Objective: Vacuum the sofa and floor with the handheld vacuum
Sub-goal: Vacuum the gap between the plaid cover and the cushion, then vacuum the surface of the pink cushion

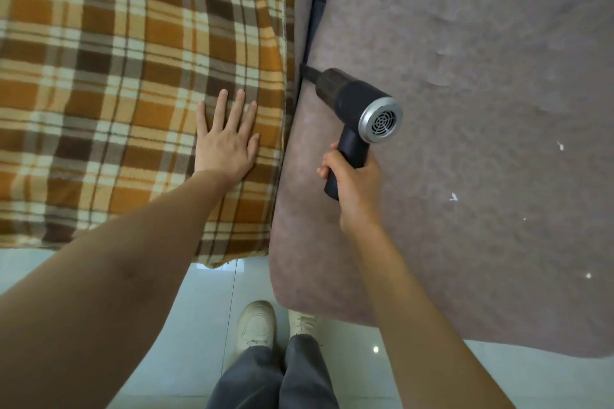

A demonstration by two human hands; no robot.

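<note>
Covering the left part of the view is a plaid woven blanket in orange, brown and cream [116, 93], which lies over the left seat of the sofa and hangs a little over its front edge. The left hand [226, 139] rests flat on this blanket near its right border, with the fingers straight and spread; it holds nothing.

Just to the right of the blanket runs the dark narrow gap between the seats [307, 43]. The thin black nozzle of the handheld vacuum points into this gap and its tip is at the gap's edge; whether it touches the fabric, I cannot tell.

The black handheld vacuum with a silver round rear grille [357, 106] is shaped like a pistol and is held above the grey-brown plush sofa cushion [465, 76]. The right hand [352, 179] has its grip closed around the black handle of the vacuum, fingers curled round it, with the lower end of the handle showing below the fingers.

Further right, some small white scraps [453, 197] lie scattered on the cushion, well apart from the vacuum.

At the bottom, a pale glossy tiled floor [186, 325] shows in front of the sofa, and on it stand the person's two cream sneakers [255, 325] under grey trouser legs [272, 375].
</note>
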